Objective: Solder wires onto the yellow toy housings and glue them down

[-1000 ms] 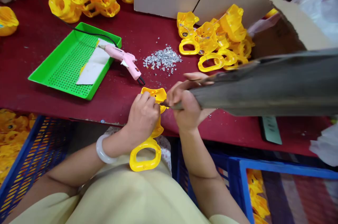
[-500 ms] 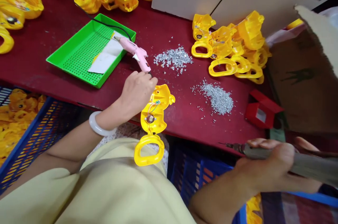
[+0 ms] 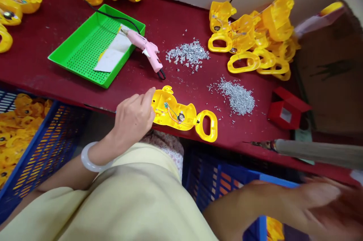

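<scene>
My left hand (image 3: 134, 118) is closed on one end of a yellow plastic toy shell half (image 3: 176, 114) at the table's front edge. The shell's hollow side faces up, showing wires, a small green board and a round metal part; a yellow ring-shaped handle (image 3: 214, 125) hangs from its right end by a wire. At the right, my right hand (image 3: 320, 203) is smeared by motion, its fingers unclear. Just above it, apart from the hand, is a grey electric screwdriver (image 3: 317, 152) with its thin bit pointing left.
Piles of silver screws (image 3: 239, 97) and small shiny metal pieces (image 3: 190, 53) lie on the red table. A pink glue gun (image 3: 144, 48) rests on a green tray (image 3: 76, 69). More yellow shells (image 3: 246, 33), a red box (image 3: 286, 110) and blue crates (image 3: 56, 150) stand around.
My left hand has turned the shell, so its handle points right instead of toward me. My right hand has let go of the screwdriver and moved below it.
</scene>
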Available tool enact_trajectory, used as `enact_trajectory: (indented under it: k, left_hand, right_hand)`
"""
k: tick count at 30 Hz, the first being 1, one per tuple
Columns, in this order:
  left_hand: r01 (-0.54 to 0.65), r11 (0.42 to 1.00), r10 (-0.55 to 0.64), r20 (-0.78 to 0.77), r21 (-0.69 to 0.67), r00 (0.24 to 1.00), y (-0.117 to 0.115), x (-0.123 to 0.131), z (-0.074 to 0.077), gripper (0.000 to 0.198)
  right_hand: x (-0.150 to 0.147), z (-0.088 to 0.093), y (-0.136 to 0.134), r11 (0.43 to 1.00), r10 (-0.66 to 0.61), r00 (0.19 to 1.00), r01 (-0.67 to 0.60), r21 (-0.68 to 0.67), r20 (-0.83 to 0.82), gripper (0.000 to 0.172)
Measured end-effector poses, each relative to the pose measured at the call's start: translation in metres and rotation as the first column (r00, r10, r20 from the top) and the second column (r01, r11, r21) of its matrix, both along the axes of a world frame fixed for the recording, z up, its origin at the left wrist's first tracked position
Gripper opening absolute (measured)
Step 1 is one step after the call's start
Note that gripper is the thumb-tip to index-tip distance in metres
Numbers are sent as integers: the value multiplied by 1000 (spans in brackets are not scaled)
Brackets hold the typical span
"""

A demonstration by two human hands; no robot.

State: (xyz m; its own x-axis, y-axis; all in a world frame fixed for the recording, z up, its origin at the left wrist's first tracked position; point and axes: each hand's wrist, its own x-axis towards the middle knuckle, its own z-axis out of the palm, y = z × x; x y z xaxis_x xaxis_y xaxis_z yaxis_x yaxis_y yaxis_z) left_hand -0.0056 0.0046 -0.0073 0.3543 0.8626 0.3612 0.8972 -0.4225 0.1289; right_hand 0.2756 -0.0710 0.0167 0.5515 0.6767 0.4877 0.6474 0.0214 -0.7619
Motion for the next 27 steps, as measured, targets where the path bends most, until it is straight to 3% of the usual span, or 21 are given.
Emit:
enact_trajectory:
  k: [3, 6, 12, 16, 21, 27]
  left_hand:
    - [1, 1000, -1, 13, 1, 1000, -5, 4, -2, 41]
    - [2, 1000, -2, 7, 24, 1000, -7, 6, -2, 39]
    - [17, 999, -17, 21, 28, 1000, -8, 4, -2, 36]
    - [61, 996, -65, 63, 62, 996, -7, 3, 2, 34]
    - [326, 940, -338, 146, 101, 930, -4, 15, 9, 15]
    - [403, 908, -415, 107, 118, 903, 5, 28, 8, 25]
  right_hand:
    - [-32, -13, -12, 986, 150, 982, -140, -86, 112, 28]
    - [-62, -26, -8, 951, 293, 932, -262, -164, 212, 15]
    - [-83, -32, 19, 903, 389, 853, -279, -327, 347, 14]
    - [-84, -28, 23, 896, 404, 891, -340, -286, 208, 10]
    - [-89, -24, 27, 895, 390, 920, -369, -252, 38, 13]
    - [-91, -20, 33, 882, 414, 910, -410, -235, -31, 15]
